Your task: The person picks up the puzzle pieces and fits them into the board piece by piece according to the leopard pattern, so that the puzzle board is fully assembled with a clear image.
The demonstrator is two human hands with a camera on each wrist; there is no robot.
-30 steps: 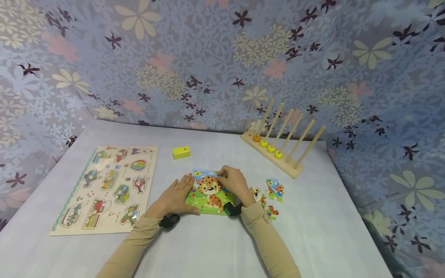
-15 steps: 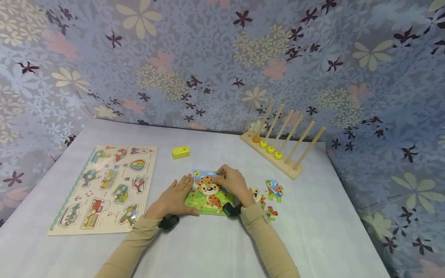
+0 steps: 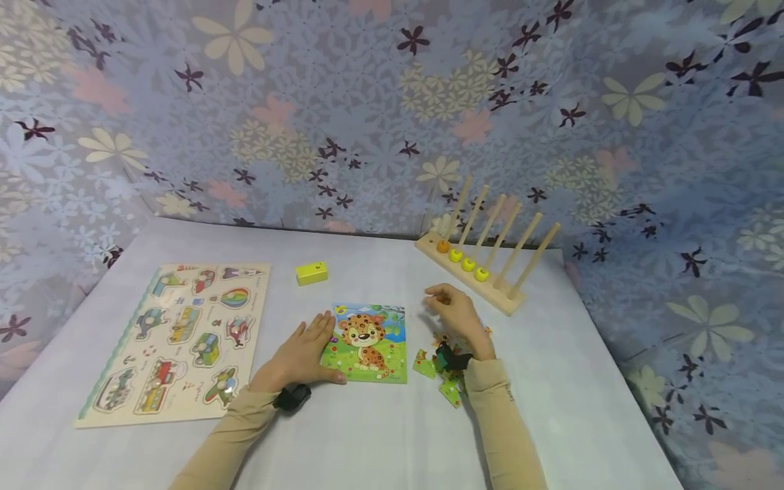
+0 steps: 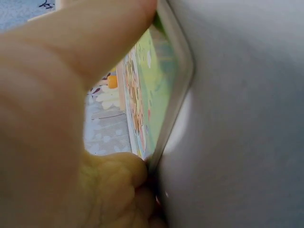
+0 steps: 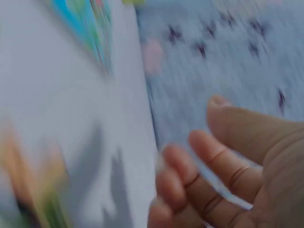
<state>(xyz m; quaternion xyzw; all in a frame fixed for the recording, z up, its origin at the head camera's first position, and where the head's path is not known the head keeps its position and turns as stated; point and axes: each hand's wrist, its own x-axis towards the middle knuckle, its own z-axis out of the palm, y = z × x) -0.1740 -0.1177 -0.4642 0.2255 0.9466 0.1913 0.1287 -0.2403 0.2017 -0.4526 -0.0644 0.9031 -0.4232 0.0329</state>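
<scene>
A small square picture puzzle (image 3: 395, 364) with a spotted leopard cub on green grass lies flat on the table. My left hand (image 3: 300, 354) rests beside it, with straight fingers along its left edge and the thumb at its lower left corner. The left wrist view shows the puzzle's pale edge (image 4: 183, 85) between thumb and fingers. My right hand (image 3: 454, 312) is raised to the right of the puzzle, its fingers loosely bent and holding nothing. Loose puzzle pieces (image 3: 450, 393) lie beneath the right wrist, partly hidden by it.
A large wooden board of vehicle shapes (image 3: 137, 354) lies at the left. A yellow block (image 3: 312, 273) sits behind the puzzle. At the back right stands a wooden peg rack (image 3: 508, 299) with an orange bead and several yellow ones. Flowered cloth (image 3: 367, 136) hangs behind the table.
My right hand has lifted off the puzzle's upper right part and moved right, uncovering the whole picture. The left hand has stayed at the puzzle's edge. The head view has shifted slightly.
</scene>
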